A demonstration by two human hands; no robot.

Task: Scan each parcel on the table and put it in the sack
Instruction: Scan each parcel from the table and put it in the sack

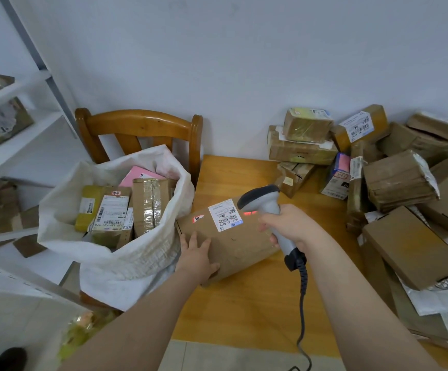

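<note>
Left hand (198, 255) lies flat, fingers straight, on the box (233, 242) sitting on the counter (257, 303). Right hand (289, 226) grips the scanner (263, 207), which throws a red glow on the box beside its label (224, 214). The sack (126, 258) is just left of the left hand, and a parcel pile (404, 183) lies right of the right hand.

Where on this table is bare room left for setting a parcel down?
Bare wood lies near the table edge, below the cardboard box, and in a strip between that box and the wall stack. The right side is heaped with parcels.
</note>
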